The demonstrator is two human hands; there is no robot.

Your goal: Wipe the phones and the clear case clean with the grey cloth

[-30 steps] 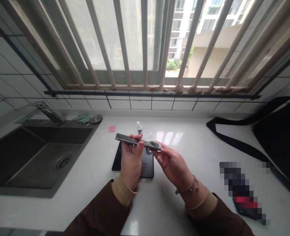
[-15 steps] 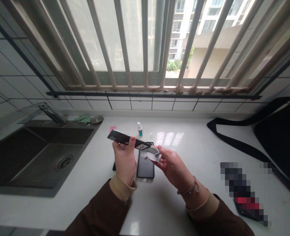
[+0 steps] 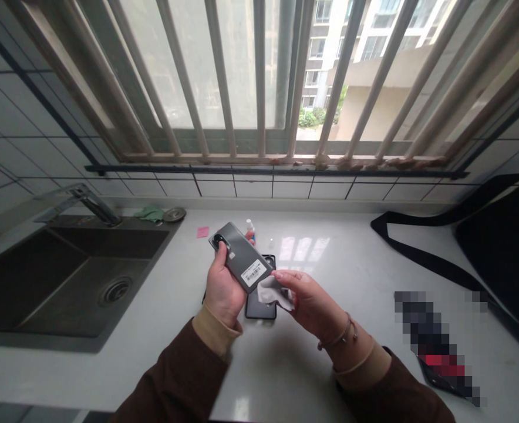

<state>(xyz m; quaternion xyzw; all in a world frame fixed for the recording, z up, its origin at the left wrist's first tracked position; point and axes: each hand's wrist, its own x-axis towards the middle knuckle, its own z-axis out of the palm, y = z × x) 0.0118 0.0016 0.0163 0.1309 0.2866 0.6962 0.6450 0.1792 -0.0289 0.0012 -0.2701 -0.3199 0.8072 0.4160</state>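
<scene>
A dark grey smartphone point(image 3: 241, 254) is gripped by its long edges in my left hand point(image 3: 225, 288), its back with camera bump and white barcode sticker facing up. Between the fingers of my right hand point(image 3: 303, 294) is a light grey cleaning cloth point(image 3: 273, 292), bunched just below the phone's lower right corner. My right fingertips are at that corner; whether they touch it I cannot tell. Under the cloth a black phone case or second phone point(image 3: 260, 309) lies on the counter, partly covered. Behind the held phone stands a small white-capped spray bottle point(image 3: 249, 225), mostly hidden.
On the white counter point(image 3: 343, 258) lies a pink sticky note point(image 3: 202, 232). To the left is a dark sink point(image 3: 162, 249) with a faucet point(image 3: 94, 205), a green cloth point(image 3: 149, 214) and a drain strainer point(image 3: 174, 214). A black bag point(image 3: 501, 235) with its strap and a blurred-out dark object point(image 3: 440, 346) are at right.
My left hand has turned the phone from nearly edge-on to back-up, tilting its lower end down toward me. The cloth in my right hand has dropped slightly. The pink note shows more fully.
</scene>
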